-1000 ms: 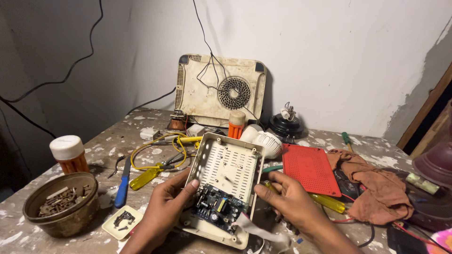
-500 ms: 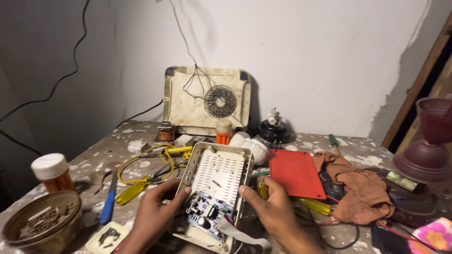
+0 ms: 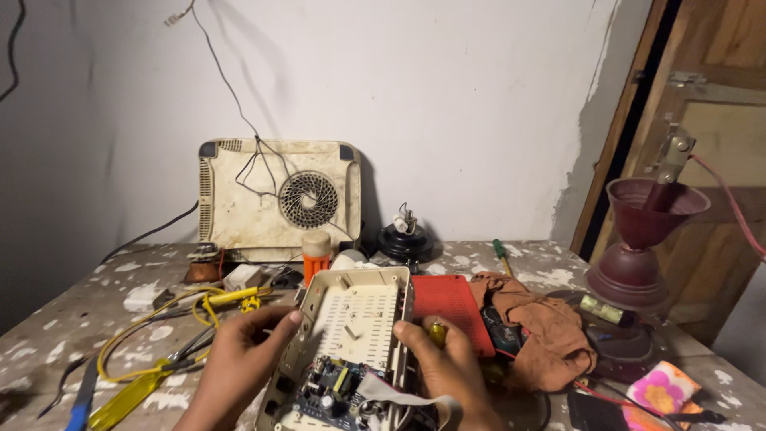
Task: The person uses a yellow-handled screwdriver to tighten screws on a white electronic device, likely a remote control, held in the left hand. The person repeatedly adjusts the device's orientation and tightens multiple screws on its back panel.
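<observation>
As before, both hands grip open casing (image 3: 357, 335); bowl, jar gone.

a single head-worn view looks forward and slightly down across a paint-flecked table (image 3: 120, 319) toward a white wall (image 3: 479, 104). it sits close above the near edge.
</observation>
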Tool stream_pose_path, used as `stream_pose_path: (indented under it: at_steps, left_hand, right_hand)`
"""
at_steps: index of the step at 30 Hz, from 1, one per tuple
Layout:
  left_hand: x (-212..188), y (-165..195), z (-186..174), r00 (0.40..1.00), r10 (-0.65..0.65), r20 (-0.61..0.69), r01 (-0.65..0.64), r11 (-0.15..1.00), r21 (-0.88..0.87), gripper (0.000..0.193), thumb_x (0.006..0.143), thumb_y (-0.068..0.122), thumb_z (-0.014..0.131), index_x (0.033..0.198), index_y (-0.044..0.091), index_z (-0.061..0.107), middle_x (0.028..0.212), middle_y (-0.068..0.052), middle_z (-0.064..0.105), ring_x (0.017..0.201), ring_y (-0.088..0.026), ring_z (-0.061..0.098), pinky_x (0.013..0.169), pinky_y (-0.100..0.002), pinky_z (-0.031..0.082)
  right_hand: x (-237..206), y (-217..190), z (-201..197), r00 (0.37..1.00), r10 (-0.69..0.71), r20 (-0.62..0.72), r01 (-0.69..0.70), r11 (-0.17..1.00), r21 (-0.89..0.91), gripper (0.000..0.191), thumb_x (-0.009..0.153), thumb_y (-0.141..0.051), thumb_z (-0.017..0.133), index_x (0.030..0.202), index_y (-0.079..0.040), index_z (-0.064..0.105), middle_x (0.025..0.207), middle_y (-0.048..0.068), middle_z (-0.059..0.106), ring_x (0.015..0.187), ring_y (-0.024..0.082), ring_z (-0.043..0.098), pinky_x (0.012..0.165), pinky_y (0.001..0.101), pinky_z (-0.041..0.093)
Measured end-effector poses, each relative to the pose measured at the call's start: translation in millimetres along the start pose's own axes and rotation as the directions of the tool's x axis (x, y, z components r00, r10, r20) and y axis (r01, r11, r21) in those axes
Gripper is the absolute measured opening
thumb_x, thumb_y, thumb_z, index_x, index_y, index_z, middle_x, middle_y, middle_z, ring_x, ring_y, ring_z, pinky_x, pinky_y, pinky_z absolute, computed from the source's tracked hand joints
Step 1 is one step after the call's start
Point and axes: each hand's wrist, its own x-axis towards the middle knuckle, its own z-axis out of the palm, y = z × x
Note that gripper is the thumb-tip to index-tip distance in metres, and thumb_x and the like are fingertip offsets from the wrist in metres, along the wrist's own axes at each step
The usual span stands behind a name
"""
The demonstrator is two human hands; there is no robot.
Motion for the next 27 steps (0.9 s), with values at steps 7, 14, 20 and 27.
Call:
stream_pose_path:
  at_steps: [7, 14, 20, 27]
  left_hand:
    - [8.3, -39.2, -5.3, 0.98, -0.198, -0.001, 0.196, 0.971, -0.14, 0.033, 0.088, 0.029, 0.077, 0.111, 0.006, 0.081, 0.083, -0.008, 0.075, 0.069, -0.015, 0.057, 0.06, -0.031, 0.042]
    - [-5.2, -26.8, -6.0, 0.98, -0.154, 0.122, 0.183, 0.944, -0.275, 0.046, 0.084, 0.032, 0.073, 0.124, 0.01, 0.074, 0.113, -0.007, 0.078, 0.103, -0.016, 0.07, 0.081, -0.032, 0.055]
    - [-20.9, 3.1, -5.4, 0.944, -0.246, 0.218, 0.316, 0.861, -0.398, 0.057, 0.084, 0.034, 0.073, 0.136, 0.011, 0.066, 0.122, -0.008, 0.073, 0.105, -0.017, 0.069, 0.073, -0.037, 0.056]
    - [-23.2, -2.0, -4.3, 0.926, -0.27, 0.263, 0.367, 0.802, -0.47, 0.056, 0.08, 0.028, 0.075, 0.132, 0.007, 0.069, 0.111, -0.01, 0.075, 0.091, -0.017, 0.07, 0.065, -0.035, 0.057]
  right_hand:
    - [-0.2, 24.3, -35.4, 0.943, -0.317, 0.1, 0.318, 0.772, -0.551, 0.045, 0.089, -0.026, 0.074, 0.131, -0.012, 0.063, 0.119, 0.013, 0.057, 0.107, 0.025, 0.054, 0.093, 0.035, 0.043]
    - [36.5, 56.1, -50.6, 0.877, -0.4, 0.267, 0.372, 0.212, -0.904, 0.039, 0.09, -0.026, 0.069, 0.124, -0.006, 0.067, 0.111, 0.014, 0.064, 0.099, 0.023, 0.06, 0.088, 0.0351, 0.046]
    - [40.3, 44.0, -56.8, 0.923, -0.335, 0.188, 0.317, 0.385, -0.867, 0.036, 0.092, -0.025, 0.065, 0.118, -0.002, 0.071, 0.104, 0.015, 0.07, 0.092, 0.022, 0.065, 0.083, 0.0351, 0.049]
    - [16.5, 13.4, -35.4, 0.986, 0.109, 0.13, -0.121, 0.989, 0.089, 0.036, 0.091, -0.024, 0.062, 0.111, 0.004, 0.074, 0.09, 0.017, 0.077, 0.075, 0.021, 0.07, 0.07, 0.0365, 0.053]
